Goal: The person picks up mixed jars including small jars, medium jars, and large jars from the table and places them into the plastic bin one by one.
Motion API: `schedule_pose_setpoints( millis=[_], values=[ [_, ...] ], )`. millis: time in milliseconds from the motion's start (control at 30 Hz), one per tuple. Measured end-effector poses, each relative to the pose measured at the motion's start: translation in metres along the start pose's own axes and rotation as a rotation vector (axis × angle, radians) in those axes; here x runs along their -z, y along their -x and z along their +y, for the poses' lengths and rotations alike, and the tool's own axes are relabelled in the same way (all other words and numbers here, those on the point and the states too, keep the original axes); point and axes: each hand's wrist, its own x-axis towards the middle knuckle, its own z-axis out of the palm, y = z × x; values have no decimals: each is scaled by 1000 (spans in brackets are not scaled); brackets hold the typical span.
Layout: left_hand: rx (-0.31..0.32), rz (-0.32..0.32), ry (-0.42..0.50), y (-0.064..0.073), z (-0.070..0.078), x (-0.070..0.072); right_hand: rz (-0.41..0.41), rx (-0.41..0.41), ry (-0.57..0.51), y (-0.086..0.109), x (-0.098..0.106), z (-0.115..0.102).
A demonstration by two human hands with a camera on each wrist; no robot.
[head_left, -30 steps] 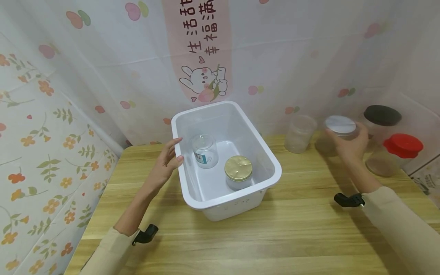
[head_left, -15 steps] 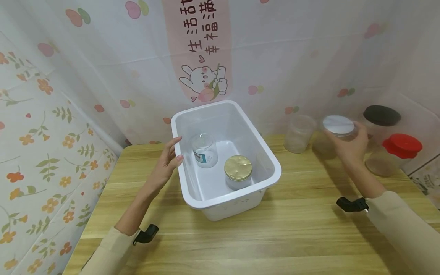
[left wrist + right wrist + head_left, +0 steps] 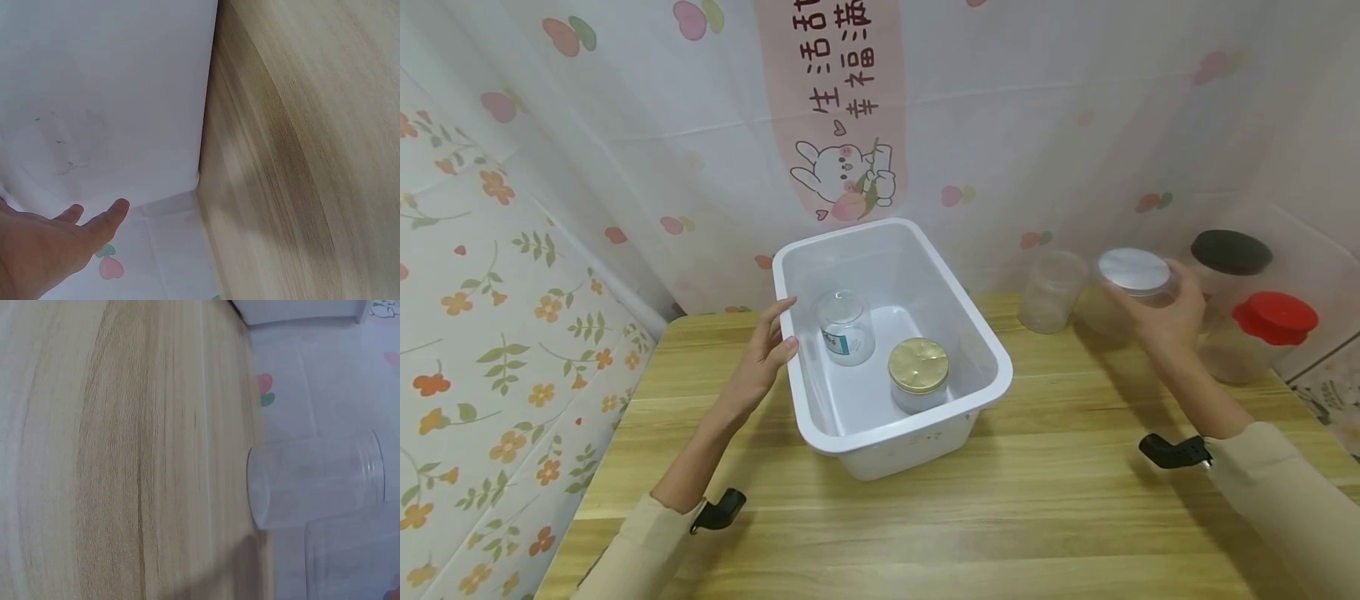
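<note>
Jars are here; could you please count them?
6: labelled jar, gold-lidded jar in tub; pale-lidded jar in right hand; clear jar left of it; black-lidded jar, red-lidded jar farther right.

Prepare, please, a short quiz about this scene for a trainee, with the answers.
1. Which hand holds the white-lidded jar?
2. True or false: the gold-lidded jar is inside the tub.
3. How many jars are inside the tub? A) one B) two C) three

Key: 1. Right hand. 2. True. 3. B.
</note>
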Motion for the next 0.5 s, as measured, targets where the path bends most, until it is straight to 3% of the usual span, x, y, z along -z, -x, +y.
schedule_pose_setpoints(
  millis=[500],
  values=[
    [4,-1,-6,0,0,-1,-67,47,72,8,7,-12]
  ],
)
